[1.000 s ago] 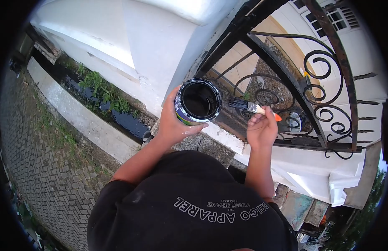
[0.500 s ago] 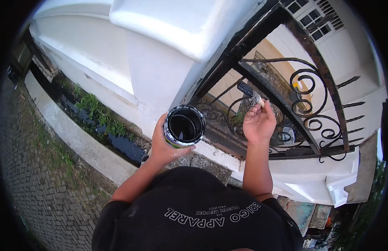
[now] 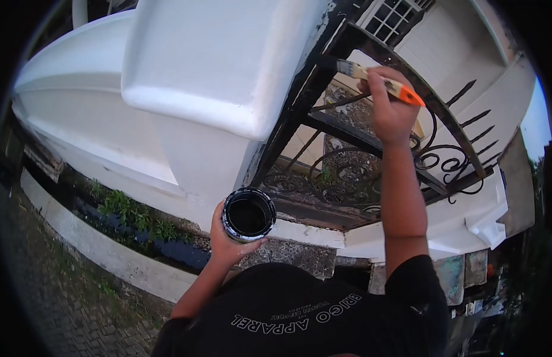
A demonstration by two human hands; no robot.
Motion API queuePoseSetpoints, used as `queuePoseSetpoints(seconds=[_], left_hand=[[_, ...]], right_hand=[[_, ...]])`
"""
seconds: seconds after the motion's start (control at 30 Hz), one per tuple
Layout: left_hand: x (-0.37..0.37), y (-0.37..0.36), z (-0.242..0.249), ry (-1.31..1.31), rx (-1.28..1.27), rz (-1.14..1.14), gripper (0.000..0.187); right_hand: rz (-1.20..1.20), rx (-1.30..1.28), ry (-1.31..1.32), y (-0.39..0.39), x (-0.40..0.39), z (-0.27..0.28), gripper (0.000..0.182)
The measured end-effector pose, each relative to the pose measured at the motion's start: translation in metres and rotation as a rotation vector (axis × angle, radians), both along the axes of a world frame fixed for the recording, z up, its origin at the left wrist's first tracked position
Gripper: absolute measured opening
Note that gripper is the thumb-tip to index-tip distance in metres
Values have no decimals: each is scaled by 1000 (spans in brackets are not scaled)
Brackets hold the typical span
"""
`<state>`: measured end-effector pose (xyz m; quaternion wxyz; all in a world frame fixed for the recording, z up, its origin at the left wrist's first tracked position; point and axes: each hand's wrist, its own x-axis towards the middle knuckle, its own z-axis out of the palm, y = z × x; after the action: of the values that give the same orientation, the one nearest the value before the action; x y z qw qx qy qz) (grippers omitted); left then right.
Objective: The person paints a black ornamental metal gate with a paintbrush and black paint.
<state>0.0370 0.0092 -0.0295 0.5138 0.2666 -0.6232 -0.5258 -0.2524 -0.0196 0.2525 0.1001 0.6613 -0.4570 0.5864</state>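
Note:
My left hand (image 3: 227,244) is wrapped round a can of black paint (image 3: 248,215), held upright beside the foot of the white pillar, with paint smeared over its rim. My right hand (image 3: 390,107) grips a paintbrush (image 3: 371,77) with a pale handle and an orange end. The dark bristles are at the upper part of the black metal gate frame (image 3: 299,104); whether they touch it is hard to tell. Curled ironwork and pointed spikes form the rest of the gate, below and right of my right hand.
A white pillar (image 3: 198,65) rises left of the gate. A ditch (image 3: 133,226) with dark water and green plants (image 3: 130,211) runs along the wall, bordered by a concrete kerb (image 3: 103,253). Brick paving (image 3: 68,303) lies at the lower left.
My right hand has moved up and forward with the brush, from the middle of the gate to its upper frame. The can in my left hand sits slightly lower and further left in view.

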Motion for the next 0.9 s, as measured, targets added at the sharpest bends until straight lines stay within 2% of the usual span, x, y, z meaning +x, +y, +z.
queuePoseSetpoints(seconds=[0.07, 0.13, 0.27, 0.33, 0.4, 0.53, 0.6, 0.67, 0.73, 0.77, 0.8, 0.83, 0.9], left_hand=[[3, -3, -2, 17, -5, 9, 116], [7, -7, -6, 30, 2, 13, 116], [13, -15, -8, 60, 68, -7, 120], [16, -19, -12, 36, 58, 9, 121], [20, -22, -14, 14, 50, 25, 123], [24, -29, -17, -37, 16, 69, 125], [22, -27, -17, -36, 16, 70, 126], [23, -25, -14, -15, 16, 115, 116], [25, -25, -16, -5, 28, 108, 117], [26, -25, -16, 6, 45, 105, 119], [27, -26, -15, 7, 37, 107, 119], [29, -27, -14, -4, 42, 108, 120], [31, -29, -13, -16, 39, 105, 122]], right_hand=[[-92, 44, 110, -6, 4, 17, 13], [-187, 6, 596, -11, 11, 27, 12], [-219, 124, 818, -21, 18, 21, 11], [-240, 110, 851, -27, 16, 22, 10], [-318, 36, 1013, -35, 12, 31, 10], [-404, -58, 1035, -40, 15, 70, 12], [-481, -178, 1194, -38, 16, 80, 11], [-481, -152, 1267, -39, 16, 58, 15], [-369, -75, 1418, -39, 16, 25, 20], [-373, -80, 1417, -37, 16, 10, 20], [-315, 38, 1389, -35, 16, -3, 22], [-258, 155, 1356, -34, 16, -8, 24], [-297, 125, 1306, -35, 16, 11, 23]])
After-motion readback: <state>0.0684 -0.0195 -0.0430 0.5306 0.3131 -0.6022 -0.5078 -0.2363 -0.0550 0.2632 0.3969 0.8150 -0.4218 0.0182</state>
